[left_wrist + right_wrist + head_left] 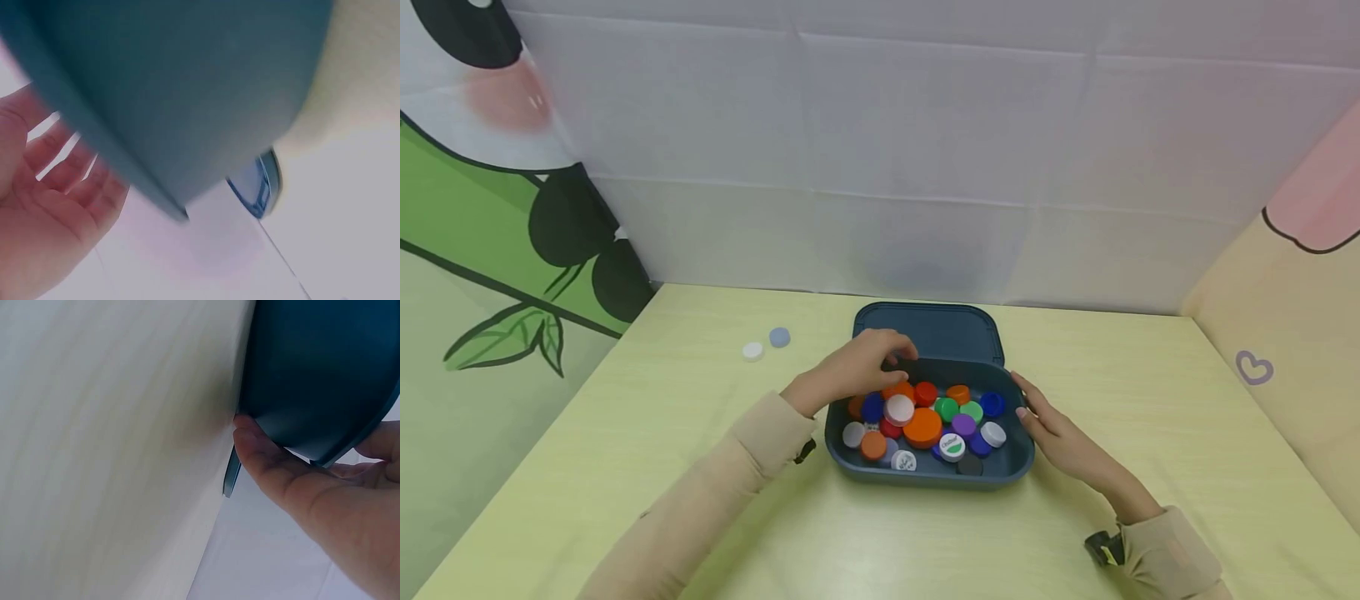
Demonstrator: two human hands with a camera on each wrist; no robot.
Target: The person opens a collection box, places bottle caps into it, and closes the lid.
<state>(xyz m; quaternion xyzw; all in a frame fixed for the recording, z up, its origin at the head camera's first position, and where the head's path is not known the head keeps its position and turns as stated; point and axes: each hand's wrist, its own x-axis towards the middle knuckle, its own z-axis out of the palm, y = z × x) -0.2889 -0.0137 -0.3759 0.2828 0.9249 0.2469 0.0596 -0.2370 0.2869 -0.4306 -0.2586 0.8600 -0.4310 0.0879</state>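
Observation:
A dark blue-green plastic box (925,477) on the table is filled with colourful bottle caps. My left hand (857,364) reaches over its back left corner. Index finger and thumb stand apart above an orange cap (898,392), with no cap visible between them. In the left wrist view its palm (59,212) appears beyond the box wall (187,94), fingers spread. At the box's right side, my right hand (1056,437) holds the wall, thumb at the rim and fingers along the outside. The right wrist view shows a fingertip (250,428) low on that wall.
Behind the box lies its matching lid (928,329), flat on the pale wooden table (685,400). A white cap (752,351) and a light blue cap (779,337) lie to the left. White cloth (887,167) hangs at the table's back edge; printed panels flank both sides.

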